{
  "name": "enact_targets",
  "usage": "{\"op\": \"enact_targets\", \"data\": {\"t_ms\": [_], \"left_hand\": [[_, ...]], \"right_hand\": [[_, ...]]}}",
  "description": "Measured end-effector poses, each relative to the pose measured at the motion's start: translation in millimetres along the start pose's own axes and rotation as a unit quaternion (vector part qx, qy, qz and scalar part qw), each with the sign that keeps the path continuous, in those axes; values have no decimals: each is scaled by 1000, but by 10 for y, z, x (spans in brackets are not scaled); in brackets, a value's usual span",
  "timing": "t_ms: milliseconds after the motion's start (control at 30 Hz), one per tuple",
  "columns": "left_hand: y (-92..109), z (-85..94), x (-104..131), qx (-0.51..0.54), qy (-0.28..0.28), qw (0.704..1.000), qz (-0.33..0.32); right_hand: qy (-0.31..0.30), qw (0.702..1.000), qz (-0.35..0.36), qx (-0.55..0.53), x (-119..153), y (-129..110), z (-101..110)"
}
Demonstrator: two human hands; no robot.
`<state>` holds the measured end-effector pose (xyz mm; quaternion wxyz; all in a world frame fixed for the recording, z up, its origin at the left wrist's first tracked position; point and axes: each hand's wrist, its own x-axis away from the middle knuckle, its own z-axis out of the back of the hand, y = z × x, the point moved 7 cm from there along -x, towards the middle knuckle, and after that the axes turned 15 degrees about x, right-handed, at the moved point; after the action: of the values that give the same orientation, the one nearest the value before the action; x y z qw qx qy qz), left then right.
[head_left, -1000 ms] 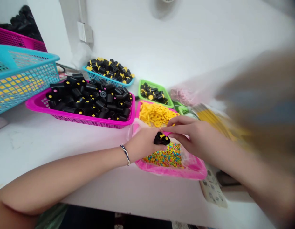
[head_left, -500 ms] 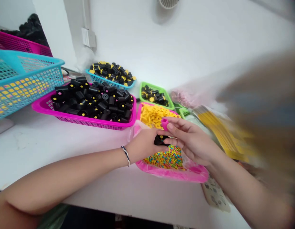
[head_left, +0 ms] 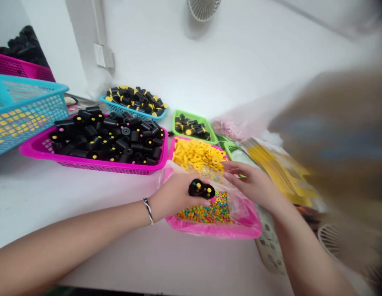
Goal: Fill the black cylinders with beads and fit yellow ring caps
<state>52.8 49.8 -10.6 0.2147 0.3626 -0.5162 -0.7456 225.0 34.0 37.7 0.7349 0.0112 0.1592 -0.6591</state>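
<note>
Resting over the near pink tray (head_left: 240,230), the left hand (head_left: 174,195) is curled shut around a small cluster of black rollers (head_left: 201,189), whose yellow-dotted ends are turned up towards the camera. A striped bracelet (head_left: 148,211) is worn on that wrist. The right hand (head_left: 255,185) is held just beside the rollers, over the same tray, with its fingers (head_left: 237,166) loosely spread and nothing seen in them. Multicoloured beads (head_left: 214,211) are heaped in a clear bag inside the tray, directly under the held rollers, and yellow rings (head_left: 197,154) are piled at its far end. A large pink basket (head_left: 86,162) of black rollers is set to the left, near a blue basket (head_left: 24,111) at the edge. Further back, a smaller blue tray (head_left: 133,111) and a green tray (head_left: 194,119) with similar black parts are seen. Everything is set on a white table (head_left: 70,193).
</note>
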Motion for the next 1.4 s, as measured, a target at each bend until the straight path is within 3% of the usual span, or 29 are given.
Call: {"op": "enact_targets", "data": {"t_ms": [133, 233, 367, 467, 533, 633, 700, 833, 1100, 1233, 1400], "left_hand": [[47, -63, 6, -2, -50, 999, -5], [68, -84, 4, 1, -67, 998, 8], [69, -68, 3, 21, -55, 998, 21], [43, -45, 3, 52, -40, 998, 19], [31, 2, 2, 83, -8, 996, 5], [45, 79, 7, 126, 41, 991, -22], [57, 103, 8, 125, 55, 991, -19], [75, 130, 11, 90, 65, 994, 8], [26, 203, 51, 117, 112, 987, 8], [4, 198, 64, 87, 111, 990, 17], [14, 181, 64, 80, 94, 992, 13]], "right_hand": [[-14, 986, 164, 31, -349, -317, -402], [-39, 975, 216, 15, -505, -410, -587], [-38, 985, 164, -42, -572, -278, -514], [14, 993, 99, -68, -492, -198, -259], [38, 986, 36, -158, -361, -197, -101], [16, 918, -71, -391, -102, -289, -78], [-14, 884, -78, -462, 33, -451, -133], [-38, 900, -29, -432, 114, -680, -224], [-46, 889, -66, -452, 105, -633, -333], [-51, 885, -78, -455, 98, -606, -361], [-40, 902, -69, -425, 68, -628, -380]]}}
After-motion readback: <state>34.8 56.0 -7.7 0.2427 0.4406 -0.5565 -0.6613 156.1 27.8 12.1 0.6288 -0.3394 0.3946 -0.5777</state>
